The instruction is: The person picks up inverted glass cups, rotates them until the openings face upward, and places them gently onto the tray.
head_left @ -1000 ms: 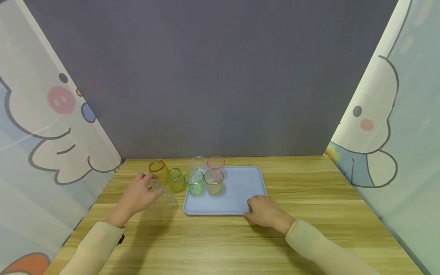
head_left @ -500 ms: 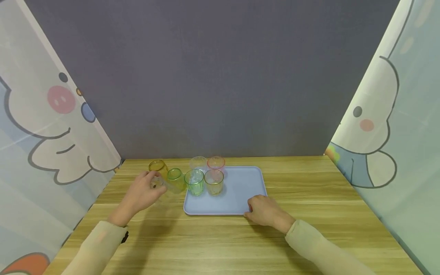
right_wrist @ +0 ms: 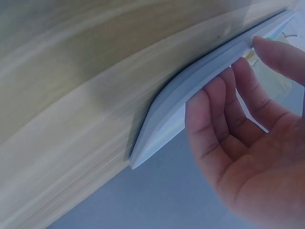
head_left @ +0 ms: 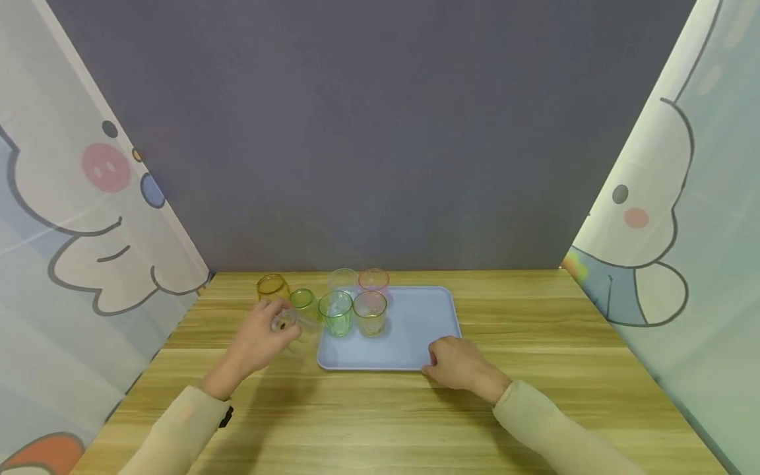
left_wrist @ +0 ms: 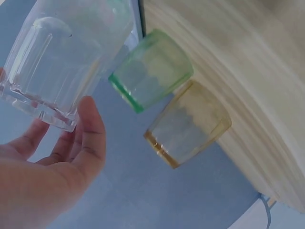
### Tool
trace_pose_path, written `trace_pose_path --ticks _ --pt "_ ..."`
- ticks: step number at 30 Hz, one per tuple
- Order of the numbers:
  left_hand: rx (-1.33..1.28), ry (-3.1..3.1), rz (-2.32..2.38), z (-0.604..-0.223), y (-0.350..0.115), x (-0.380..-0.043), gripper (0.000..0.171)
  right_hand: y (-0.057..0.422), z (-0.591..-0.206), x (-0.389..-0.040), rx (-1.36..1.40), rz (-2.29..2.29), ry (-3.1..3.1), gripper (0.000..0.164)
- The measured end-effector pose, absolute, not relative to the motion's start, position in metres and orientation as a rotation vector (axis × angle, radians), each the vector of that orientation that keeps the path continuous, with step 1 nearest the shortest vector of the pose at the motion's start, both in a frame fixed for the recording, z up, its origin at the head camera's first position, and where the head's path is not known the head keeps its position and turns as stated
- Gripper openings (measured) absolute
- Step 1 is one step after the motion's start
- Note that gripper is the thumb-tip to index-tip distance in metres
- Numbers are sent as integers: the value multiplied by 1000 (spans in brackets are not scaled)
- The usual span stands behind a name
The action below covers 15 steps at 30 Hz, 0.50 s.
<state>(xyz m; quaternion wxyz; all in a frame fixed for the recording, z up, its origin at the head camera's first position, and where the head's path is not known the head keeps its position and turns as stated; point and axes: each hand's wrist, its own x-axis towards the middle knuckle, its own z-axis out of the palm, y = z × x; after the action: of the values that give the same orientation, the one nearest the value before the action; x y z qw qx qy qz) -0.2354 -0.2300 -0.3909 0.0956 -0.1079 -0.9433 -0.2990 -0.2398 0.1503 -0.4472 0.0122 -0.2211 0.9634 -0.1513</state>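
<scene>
My left hand [head_left: 261, 336] holds a clear glass [head_left: 284, 320] just left of the tray. In the left wrist view the fingers and thumb grip this glass [left_wrist: 62, 57] around its thick base, with its mouth pointing away from the palm. Close behind it, a green glass [left_wrist: 152, 69] and an amber glass [left_wrist: 188, 126] stand upside down on the table. My right hand [head_left: 460, 363] is at the near right corner of a pale blue tray [head_left: 415, 330]. Seen from the right wrist, thumb and curled fingers pinch the tray's rim [right_wrist: 190, 83].
Along the tray's left side several glasses stand upright: a clear one [head_left: 343, 278], a pink one [head_left: 373, 280], a light green one [head_left: 336, 315] and a pale yellow one [head_left: 370, 316]. A grey panel [head_left: 380, 165] rises behind the wooden table [head_left: 380, 422], with printed curtains on both sides.
My left hand has moved right, toward the tray, carrying the clear glass, whose base has turned more toward the head camera. The right hand and tray have stayed in place.
</scene>
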Motion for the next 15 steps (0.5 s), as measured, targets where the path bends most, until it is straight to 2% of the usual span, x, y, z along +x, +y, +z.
trace_pose_path --ticks 15 --pt "-350 -2714 -1095 -405 -217 -230 37 150 -444 -239 -679 -471 3004 30"
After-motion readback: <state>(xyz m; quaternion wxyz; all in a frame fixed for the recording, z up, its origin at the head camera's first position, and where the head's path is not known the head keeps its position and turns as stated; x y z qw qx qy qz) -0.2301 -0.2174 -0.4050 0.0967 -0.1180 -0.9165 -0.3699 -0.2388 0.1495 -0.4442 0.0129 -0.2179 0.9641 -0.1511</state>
